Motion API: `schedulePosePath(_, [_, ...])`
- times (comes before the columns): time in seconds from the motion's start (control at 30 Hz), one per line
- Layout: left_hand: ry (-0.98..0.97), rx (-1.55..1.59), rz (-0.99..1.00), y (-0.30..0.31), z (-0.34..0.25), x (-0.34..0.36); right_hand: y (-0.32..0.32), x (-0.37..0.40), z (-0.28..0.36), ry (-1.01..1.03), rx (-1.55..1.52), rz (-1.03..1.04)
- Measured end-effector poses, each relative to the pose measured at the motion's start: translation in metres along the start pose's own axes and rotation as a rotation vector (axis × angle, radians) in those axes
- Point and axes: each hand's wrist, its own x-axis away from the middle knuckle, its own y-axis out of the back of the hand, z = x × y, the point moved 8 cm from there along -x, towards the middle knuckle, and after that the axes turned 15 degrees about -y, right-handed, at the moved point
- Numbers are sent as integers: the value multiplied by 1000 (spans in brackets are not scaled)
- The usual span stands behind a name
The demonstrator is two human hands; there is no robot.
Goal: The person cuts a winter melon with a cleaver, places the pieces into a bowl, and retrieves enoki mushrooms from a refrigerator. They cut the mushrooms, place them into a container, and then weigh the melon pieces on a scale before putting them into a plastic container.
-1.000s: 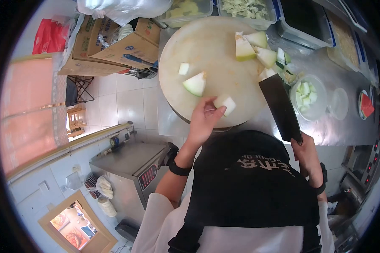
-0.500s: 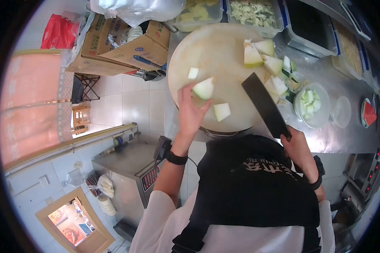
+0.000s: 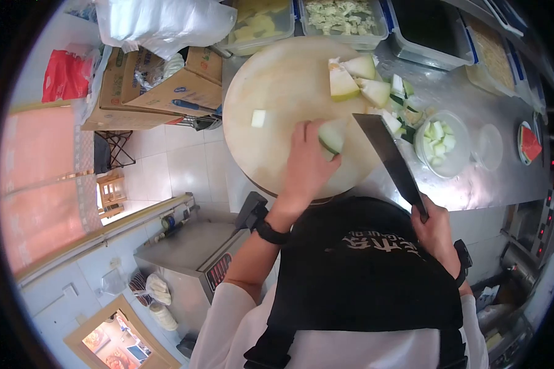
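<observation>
Left hand (image 3: 308,161), bare, over the right-hand part of the round cutting board (image 3: 277,74); its grip is clamped on a pale gourd wedge (image 3: 331,136) with green rind, the thumb at the near side and the fingers at the far left side; whether the wedge touches the board cannot be told. Right hand (image 3: 434,226), at the near edge of the metal surface (image 3: 474,194); its grip is closed on the handle of a dark cleaver (image 3: 389,155), whose broad blade slants away and to the left, its far end near the wedge but apart from it. A small pale block (image 3: 258,119) lies alone on the left part of the board; larger gourd pieces (image 3: 343,81) are grouped at its far right; green trimmings (image 3: 409,113) lie beside them; just right of these, a clear bowl (image 3: 442,146) holds pale green chunks (image 3: 438,140); lidded-type containers (image 3: 345,24) line the far side.
</observation>
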Motion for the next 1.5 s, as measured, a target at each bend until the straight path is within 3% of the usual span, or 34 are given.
schedulePosePath(0.07, [151,1,103,-20,7,11,1,4,8,57,-3,-25])
schedulePosePath(0.17, [128,-55,69,-20,3,13,-1,5,15,150,1,-37])
schedulePosePath(0.6, [136,-80,-1,-20,6,19,-10,-2,22,153,127,19])
schedulePosePath(0.77, [257,-87,83,-30,19,25,-7,-10,24,93,182,104])
schedulePosePath(0.9, [119,-55,-7,-25,5,18,-3,-13,34,151,176,91])
schedulePosePath(1.07, [189,-39,20,-23,8,20,-25,-30,41,136,263,143])
schedulePosePath(1.2, [91,-281,22,-13,-2,22,-23,-35,35,129,280,140])
schedulePosePath(1.3, [165,-352,-24,4,3,43,-21,-34,22,62,81,186])
schedulePosePath(1.37, [174,-352,-80,15,15,59,-18,-30,12,-113,-77,225])
schedulePosePath(1.5, [112,-174,-250,26,30,75,-27,-28,39,-121,-124,293])
